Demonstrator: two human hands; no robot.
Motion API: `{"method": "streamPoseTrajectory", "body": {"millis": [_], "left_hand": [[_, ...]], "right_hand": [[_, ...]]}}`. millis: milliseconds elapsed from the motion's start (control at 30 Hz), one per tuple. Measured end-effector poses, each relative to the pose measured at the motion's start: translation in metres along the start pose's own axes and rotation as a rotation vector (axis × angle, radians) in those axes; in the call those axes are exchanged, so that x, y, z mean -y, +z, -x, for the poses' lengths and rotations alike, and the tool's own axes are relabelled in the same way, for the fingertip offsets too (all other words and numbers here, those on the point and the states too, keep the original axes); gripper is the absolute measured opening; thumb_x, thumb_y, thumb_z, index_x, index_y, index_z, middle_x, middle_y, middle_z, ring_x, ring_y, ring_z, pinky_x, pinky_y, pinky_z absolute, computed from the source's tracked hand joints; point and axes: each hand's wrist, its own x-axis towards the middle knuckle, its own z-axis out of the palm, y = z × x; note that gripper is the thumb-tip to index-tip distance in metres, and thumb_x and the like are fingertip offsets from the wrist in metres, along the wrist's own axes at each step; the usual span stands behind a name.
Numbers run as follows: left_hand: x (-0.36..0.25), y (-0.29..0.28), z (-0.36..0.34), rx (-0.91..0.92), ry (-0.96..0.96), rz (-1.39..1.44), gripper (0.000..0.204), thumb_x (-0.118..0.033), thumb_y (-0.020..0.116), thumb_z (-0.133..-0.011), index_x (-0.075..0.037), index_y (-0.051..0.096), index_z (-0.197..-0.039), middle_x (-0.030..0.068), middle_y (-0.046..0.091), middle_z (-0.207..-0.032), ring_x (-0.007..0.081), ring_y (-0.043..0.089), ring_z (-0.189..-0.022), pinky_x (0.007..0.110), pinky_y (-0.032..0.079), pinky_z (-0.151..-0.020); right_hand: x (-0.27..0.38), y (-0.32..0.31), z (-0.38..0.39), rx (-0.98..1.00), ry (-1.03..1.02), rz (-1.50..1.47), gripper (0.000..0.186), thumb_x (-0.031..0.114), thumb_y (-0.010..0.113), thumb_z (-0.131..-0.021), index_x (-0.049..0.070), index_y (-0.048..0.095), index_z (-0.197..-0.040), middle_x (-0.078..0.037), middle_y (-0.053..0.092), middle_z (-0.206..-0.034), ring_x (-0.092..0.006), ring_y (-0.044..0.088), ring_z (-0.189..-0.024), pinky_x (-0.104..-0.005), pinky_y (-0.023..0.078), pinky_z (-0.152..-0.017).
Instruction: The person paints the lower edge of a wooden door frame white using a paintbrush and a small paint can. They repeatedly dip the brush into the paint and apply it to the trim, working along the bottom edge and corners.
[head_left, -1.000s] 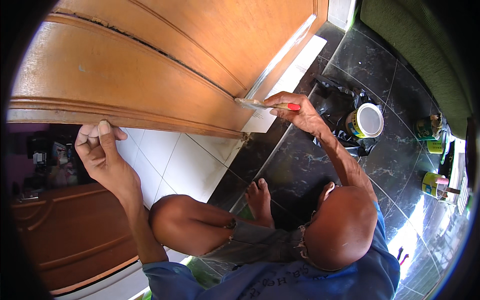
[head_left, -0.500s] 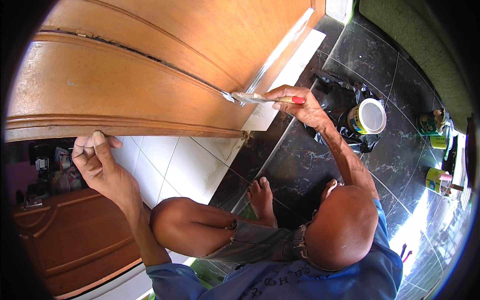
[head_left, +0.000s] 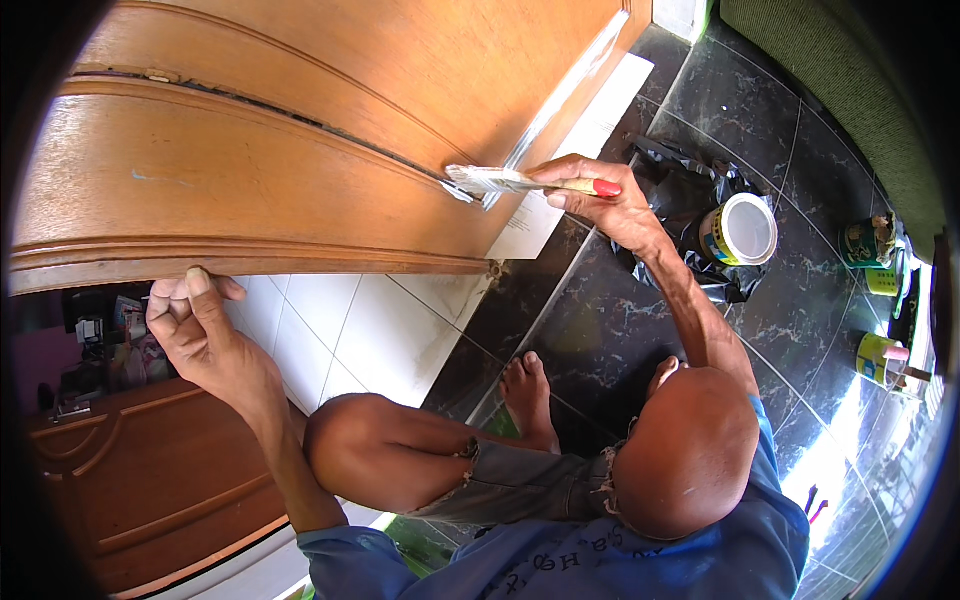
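My right hand (head_left: pixel 606 205) grips a paintbrush (head_left: pixel 575 187) with a red-tipped wooden handle. Its white-coated bristles touch the wooden door (head_left: pixel 300 180) near the lower corner of the panel moulding. White paint (head_left: pixel 575 80) runs in a strip along the door's lower part, and a short patch of it follows the groove beside the brush. At the left, my left hand (head_left: pixel 215 335) pinches the door's edge, thumb on the near face and the other fingers curled behind it.
An open can of white paint (head_left: pixel 748 230) stands on black plastic (head_left: pixel 665 190) to the right. White paper (head_left: pixel 600 125) lies under the door. Several more cans, one a yellow-green can (head_left: pixel 878 358), stand farther right on dark floor tiles (head_left: pixel 595 320). A brown wooden panel (head_left: pixel 180 480) is at lower left.
The brush tip has shifted slightly left and up along the groove, its handle swinging a little to the right. My left hand keeps its hold on the door's edge.
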Motion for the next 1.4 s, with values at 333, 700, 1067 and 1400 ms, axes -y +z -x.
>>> {"method": "streamPoseTrajectory", "body": {"millis": [333,700,1067,1400], "left_hand": [[-0.002,0.001,-0.002,0.016,0.010,-0.023,0.016,-0.009,0.060,-0.103,-0.001,0.050,-0.113,0.0035,0.064,-0.082,0.0086,0.054,-0.076,0.024,0.043,-0.077],[0.000,0.005,0.000,-0.002,-0.002,-0.002,0.016,-0.009,0.060,-0.103,-0.001,0.050,-0.113,0.0040,0.064,-0.083,0.0091,0.054,-0.075,0.024,0.043,-0.078],[-0.004,0.005,-0.001,-0.018,-0.002,-0.044,0.015,-0.010,0.060,-0.103,0.000,0.049,-0.108,0.0056,0.057,-0.078,0.0116,0.053,-0.073,0.027,0.044,-0.078],[-0.004,0.008,0.000,-0.021,-0.002,-0.034,0.015,-0.009,0.060,-0.103,0.000,0.049,-0.109,0.0060,0.058,-0.080,0.0116,0.053,-0.073,0.026,0.044,-0.076]], "right_hand": [[-0.035,0.005,0.007,0.072,0.161,0.101,0.025,0.011,0.074,-0.091,0.005,0.073,-0.116,-0.006,0.072,-0.113,-0.0168,0.066,-0.104,-0.0325,0.053,-0.092],[-0.024,0.001,0.011,0.002,0.141,0.018,0.027,0.008,0.073,-0.092,0.001,0.072,-0.118,-0.007,0.073,-0.114,-0.0158,0.065,-0.107,-0.0319,0.051,-0.097],[-0.060,0.007,0.018,-0.095,0.314,-0.121,0.025,0.007,0.071,-0.091,-0.002,0.072,-0.114,-0.009,0.074,-0.103,-0.0134,0.068,-0.088,-0.0262,0.056,-0.082],[-0.051,0.017,0.011,-0.100,0.313,0.070,0.023,0.012,0.072,-0.091,0.000,0.074,-0.111,-0.008,0.074,-0.094,-0.0125,0.065,-0.080,-0.0279,0.055,-0.075]]}}
